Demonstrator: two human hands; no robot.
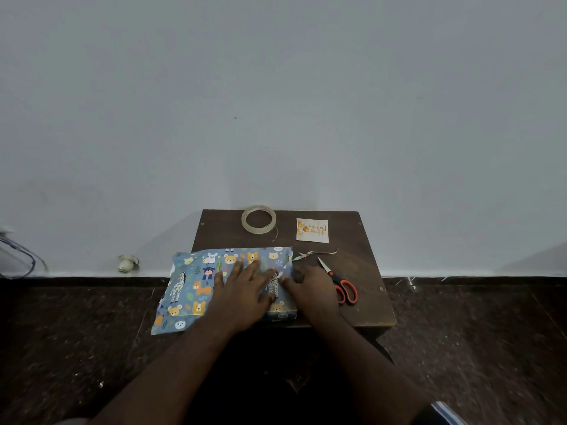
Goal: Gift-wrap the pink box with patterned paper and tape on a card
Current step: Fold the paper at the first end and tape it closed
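Fingers (245, 268) of both hands press patterned paper (196, 283) flat on table (362, 271).

Bare forearms; striped blue-white sleeve (445, 411) at right elbow.

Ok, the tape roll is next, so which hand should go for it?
Right, probably. The left hand lies flat on the patterned paper, holding it over the box, while the right hand works the paper's right end fold, on the side where the tape roll has open table before it.
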